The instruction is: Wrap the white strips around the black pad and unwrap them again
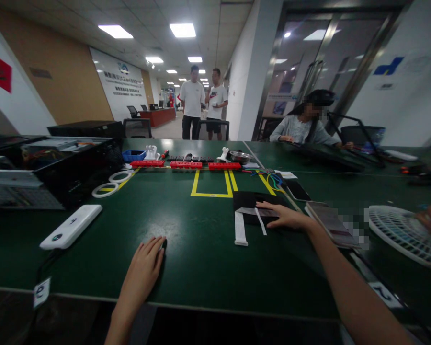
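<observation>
My left hand (145,263) rests palm down on the green table, its fingers stretched out and close to each other. A small dark patch shows beside its fingertips; I cannot tell whether it is a thing or shadow. My right hand (285,215) lies with fingers spread over a flat black piece (246,199), touching its right side. From that piece a white flat ribbon cable (240,227) with a connector end hangs towards me. A narrow white strip (260,221) lies near my right fingertips. Part of the black piece is hidden under the hand.
An opened black computer case (89,167) and a white power bank (72,227) stand left. Yellow tape (211,195) marks the table before red strips (186,165). A phone (296,189), a notebook (330,223) and a white fan (402,235) lie right. A person (305,124) sits opposite.
</observation>
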`<state>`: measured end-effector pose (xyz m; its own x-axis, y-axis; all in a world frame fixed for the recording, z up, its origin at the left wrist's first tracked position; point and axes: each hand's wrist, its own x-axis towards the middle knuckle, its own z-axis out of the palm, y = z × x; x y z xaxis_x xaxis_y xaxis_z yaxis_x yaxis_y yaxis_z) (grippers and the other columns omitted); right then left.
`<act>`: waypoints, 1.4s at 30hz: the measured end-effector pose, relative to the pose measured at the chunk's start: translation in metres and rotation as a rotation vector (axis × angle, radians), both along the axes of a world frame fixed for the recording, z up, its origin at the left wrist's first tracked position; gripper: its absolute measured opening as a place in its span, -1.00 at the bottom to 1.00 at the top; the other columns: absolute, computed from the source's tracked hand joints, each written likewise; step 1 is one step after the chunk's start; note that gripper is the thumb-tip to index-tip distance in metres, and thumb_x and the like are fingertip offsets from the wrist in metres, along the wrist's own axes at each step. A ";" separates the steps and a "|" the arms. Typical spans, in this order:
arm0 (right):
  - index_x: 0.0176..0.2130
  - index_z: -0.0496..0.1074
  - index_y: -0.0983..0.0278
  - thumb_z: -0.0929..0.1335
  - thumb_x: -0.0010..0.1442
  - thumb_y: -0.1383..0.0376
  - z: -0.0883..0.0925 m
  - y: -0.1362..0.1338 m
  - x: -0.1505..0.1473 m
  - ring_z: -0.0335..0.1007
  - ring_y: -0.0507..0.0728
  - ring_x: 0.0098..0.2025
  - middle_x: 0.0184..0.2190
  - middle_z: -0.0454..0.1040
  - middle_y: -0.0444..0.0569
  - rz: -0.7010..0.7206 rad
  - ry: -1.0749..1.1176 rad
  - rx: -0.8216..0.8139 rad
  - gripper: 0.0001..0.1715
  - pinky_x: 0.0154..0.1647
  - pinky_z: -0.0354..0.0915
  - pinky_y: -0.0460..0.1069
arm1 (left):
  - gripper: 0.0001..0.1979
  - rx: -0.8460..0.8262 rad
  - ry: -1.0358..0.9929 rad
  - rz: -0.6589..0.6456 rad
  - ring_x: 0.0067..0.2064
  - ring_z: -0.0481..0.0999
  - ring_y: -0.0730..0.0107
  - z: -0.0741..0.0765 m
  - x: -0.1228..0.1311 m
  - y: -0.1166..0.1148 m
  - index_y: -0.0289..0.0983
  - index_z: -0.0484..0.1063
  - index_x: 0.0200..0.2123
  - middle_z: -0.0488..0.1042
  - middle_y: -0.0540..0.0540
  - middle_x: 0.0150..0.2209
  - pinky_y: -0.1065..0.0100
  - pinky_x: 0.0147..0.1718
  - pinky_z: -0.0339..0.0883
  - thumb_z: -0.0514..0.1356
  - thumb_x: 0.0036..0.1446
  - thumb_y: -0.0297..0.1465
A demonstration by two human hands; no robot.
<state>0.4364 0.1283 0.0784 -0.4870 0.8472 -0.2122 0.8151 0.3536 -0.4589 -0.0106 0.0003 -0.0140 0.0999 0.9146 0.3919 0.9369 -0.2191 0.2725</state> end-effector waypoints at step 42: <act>-0.24 0.52 0.39 0.12 0.20 0.27 0.023 -0.021 0.027 0.42 0.40 -0.26 -0.31 0.46 0.36 -0.985 -0.428 0.643 -0.54 -0.37 0.29 0.19 | -0.62 -0.004 0.038 -0.004 0.15 0.31 0.18 0.000 0.001 0.000 -0.27 0.37 0.04 0.41 -0.18 0.08 0.04 0.15 0.09 -0.07 0.26 -0.32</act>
<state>0.4630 0.1073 0.1013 0.4179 0.8204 0.3903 0.9011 -0.4291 -0.0626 -0.0095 -0.0001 -0.0141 0.1185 0.9157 0.3840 0.9455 -0.2221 0.2379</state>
